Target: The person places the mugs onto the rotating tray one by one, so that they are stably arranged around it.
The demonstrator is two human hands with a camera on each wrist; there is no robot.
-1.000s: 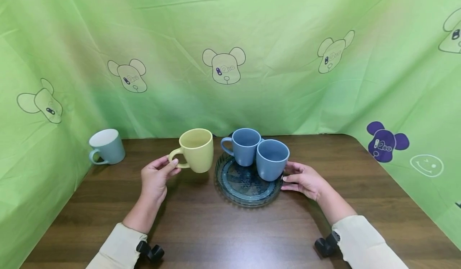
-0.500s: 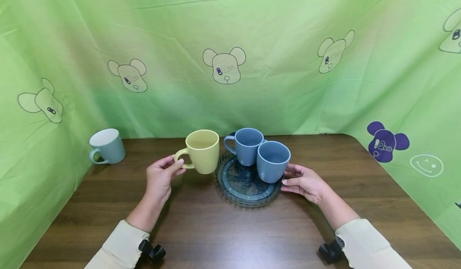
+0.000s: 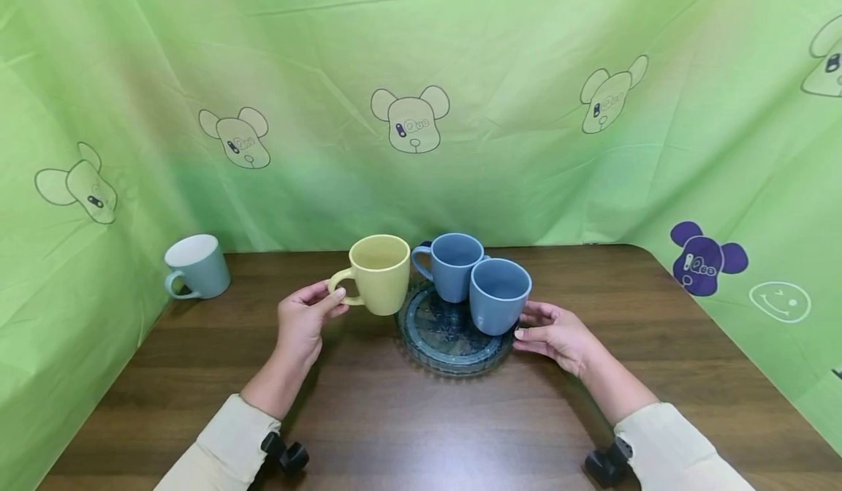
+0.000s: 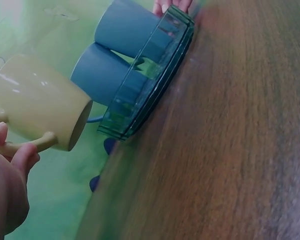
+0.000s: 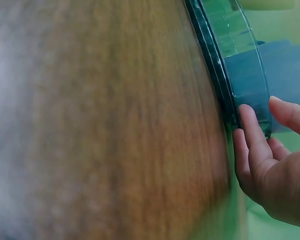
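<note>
My left hand (image 3: 304, 323) pinches the handle of a yellow mug (image 3: 381, 275), which hangs upright in the air at the left edge of a round blue glass tray (image 3: 447, 352). Two blue mugs stand on this tray: a rear mug (image 3: 454, 272), handle pointing left, and a front mug (image 3: 498, 301) close against it. My right hand (image 3: 552, 334) holds the tray's right edge, with the thumb (image 5: 285, 110) at the rim and the fingers (image 5: 252, 132) low against the outer wall. From the left wrist, the yellow mug's (image 4: 37, 97) base shows beside the tray wall.
A blue-green mug (image 3: 197, 268), white inside, stands at the back left corner of the brown wooden table (image 3: 408, 425). A green cloth (image 3: 316, 52) with printed bear heads hangs behind the table and along both sides.
The left hand has moved right with the yellow mug, bringing it up to the tray's left edge. The front blue mug has shifted very slightly nearer. The right hand stays at the tray's edge.
</note>
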